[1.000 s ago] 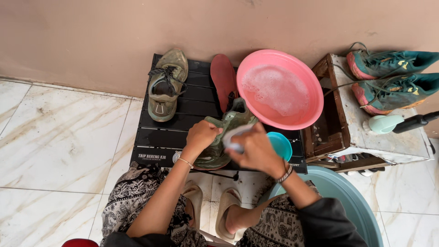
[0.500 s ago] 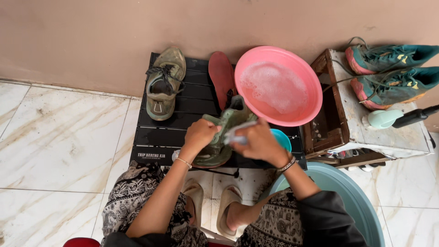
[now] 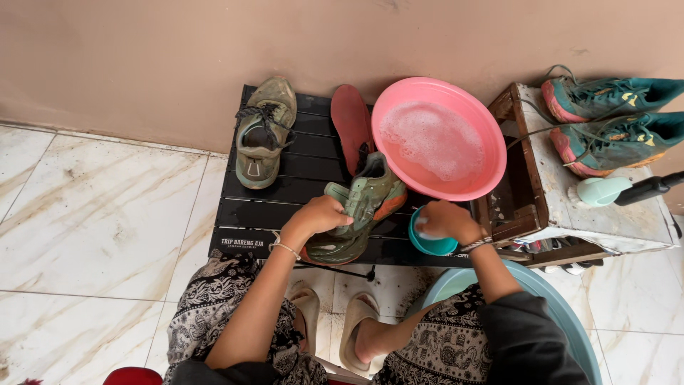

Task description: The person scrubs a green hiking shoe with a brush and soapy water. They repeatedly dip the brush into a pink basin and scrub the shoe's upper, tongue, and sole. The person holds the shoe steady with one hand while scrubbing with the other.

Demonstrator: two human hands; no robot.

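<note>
At centre frame, on the black slatted worktop [image 3: 285,192], our left hand [image 3: 320,216] wraps its grip around the side of a muddy green shoe [image 3: 360,210] and holds it tilted, toe toward us. Our right hand [image 3: 443,221] dips into a small teal cup [image 3: 429,244] just right of the shoe, fingers curled around something pale we cannot make out. We judge the shoe light, soft in the upper, stiff at the sole, likely slick where wet; best held at heel or midfoot. Pink basin [image 3: 438,139] of suds sits upper right, touching the shoe's heel end. Second muddy shoe [image 3: 262,132] lies upper left.
</note>
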